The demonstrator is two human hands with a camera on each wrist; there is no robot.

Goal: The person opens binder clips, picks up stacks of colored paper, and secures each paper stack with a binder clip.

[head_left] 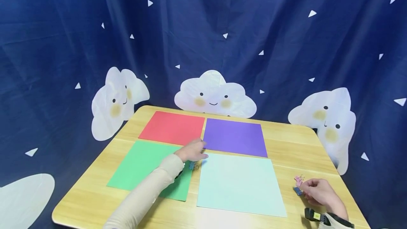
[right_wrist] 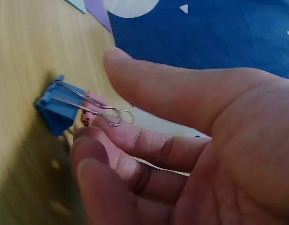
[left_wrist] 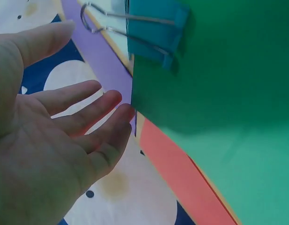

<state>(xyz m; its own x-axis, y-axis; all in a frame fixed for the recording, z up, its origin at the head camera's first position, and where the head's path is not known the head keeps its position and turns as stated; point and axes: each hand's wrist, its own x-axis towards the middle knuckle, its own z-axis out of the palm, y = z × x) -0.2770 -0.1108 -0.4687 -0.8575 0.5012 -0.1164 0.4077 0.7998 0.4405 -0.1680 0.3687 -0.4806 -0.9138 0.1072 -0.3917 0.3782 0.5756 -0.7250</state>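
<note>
My left hand (head_left: 192,150) is stretched out over the meeting corners of the paper sheets, palm bare and fingers spread. Just below it a blue binder clip (left_wrist: 156,30) with silver wire handles sits on the right edge of the green paper (head_left: 136,165). At the table's right side, my right hand (head_left: 319,192) reaches to another blue binder clip (right_wrist: 62,105) and a pink binder clip (right_wrist: 93,107). Its fingertips (right_wrist: 100,124) are right at the clips and curve under the wire handles, while the thumb stands apart above them.
Red paper (head_left: 173,126) and purple paper (head_left: 235,137) lie along the far side of the wooden table (head_left: 292,144). Pale blue paper (head_left: 240,183) lies between my hands. A dark blue cloth (head_left: 190,27) with clouds hangs behind the table.
</note>
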